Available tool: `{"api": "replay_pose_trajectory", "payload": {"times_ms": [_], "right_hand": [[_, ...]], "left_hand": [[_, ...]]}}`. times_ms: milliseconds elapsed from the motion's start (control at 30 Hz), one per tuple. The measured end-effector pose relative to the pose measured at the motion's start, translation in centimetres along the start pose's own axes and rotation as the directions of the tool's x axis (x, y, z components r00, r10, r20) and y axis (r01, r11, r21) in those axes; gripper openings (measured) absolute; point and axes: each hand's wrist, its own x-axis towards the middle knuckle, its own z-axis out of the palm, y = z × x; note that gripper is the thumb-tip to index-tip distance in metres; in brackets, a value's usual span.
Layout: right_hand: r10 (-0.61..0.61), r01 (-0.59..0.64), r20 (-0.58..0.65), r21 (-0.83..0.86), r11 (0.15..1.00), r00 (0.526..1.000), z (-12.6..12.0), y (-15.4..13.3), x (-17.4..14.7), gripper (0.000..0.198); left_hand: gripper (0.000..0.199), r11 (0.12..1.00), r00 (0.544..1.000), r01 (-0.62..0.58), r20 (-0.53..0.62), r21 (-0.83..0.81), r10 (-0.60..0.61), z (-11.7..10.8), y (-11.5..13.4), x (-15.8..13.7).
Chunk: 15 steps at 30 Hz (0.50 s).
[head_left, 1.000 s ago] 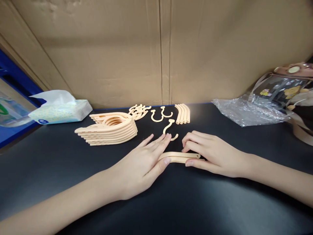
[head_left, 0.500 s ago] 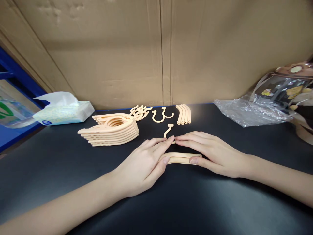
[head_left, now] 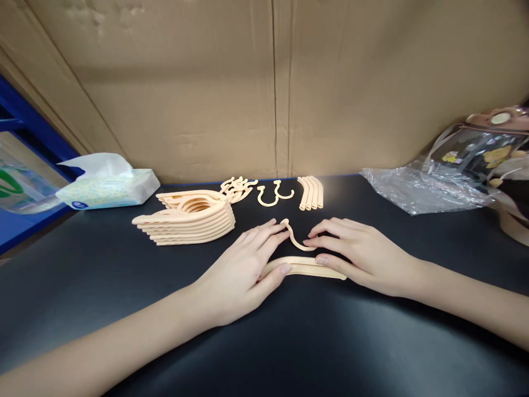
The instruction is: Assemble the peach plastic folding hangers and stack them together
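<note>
On the black table, a beige plastic hanger hook (head_left: 294,238) lies loose between my hands, its knobbed end to the upper left. Just in front of it, two slightly curved beige hanger arms (head_left: 308,269) lie side by side. My left hand (head_left: 243,270) rests over their left end, which it hides; its thumb is on them and its outstretched fingertips are close by the hook's knob. Loosely curved, my right hand (head_left: 363,256) has its fingertips at the hook's curved end and its thumb on the right part of the arms.
Beige hangers (head_left: 190,223) are stacked at left, with a pile of hooks (head_left: 237,190) behind. Farther back lie two hooks (head_left: 268,204) and several hanger arms (head_left: 311,193). A tissue pack (head_left: 111,187) sits left; clear plastic wrap (head_left: 417,187) and a transparent bag (head_left: 471,149) are right.
The hook has turned, its knobbed end swinging left and toward me. My fingertips have moved apart, and the hanger arms have shifted slightly, their right end now slanting toward me.
</note>
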Motion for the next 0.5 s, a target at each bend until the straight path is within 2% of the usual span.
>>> {"api": "replay_pose_trajectory", "payload": {"times_ms": [133, 300, 500], "right_hand": [[0.063, -0.065, -0.046, -0.033, 0.997, 0.997, 0.3, 0.2, 0.1, 0.031], [0.155, -0.154, -0.093, 0.016, 0.988, 0.984, 0.7, 1.0, 0.2, 0.018], [0.215, -0.217, -0.107, -0.008, 0.976, 0.971, 0.6, 1.2, 0.2, 0.016]], "left_hand": [[0.033, 1.000, 0.999, -0.029, -0.031, -0.010, 0.029, 0.1, 0.1, 0.0], [0.016, 0.999, 0.999, -0.033, -0.024, -0.025, 0.032, 0.2, 0.2, 0.0], [0.012, 0.999, 1.000, -0.012, 0.004, -0.045, 0.012, 0.2, 0.1, 0.1]]}}
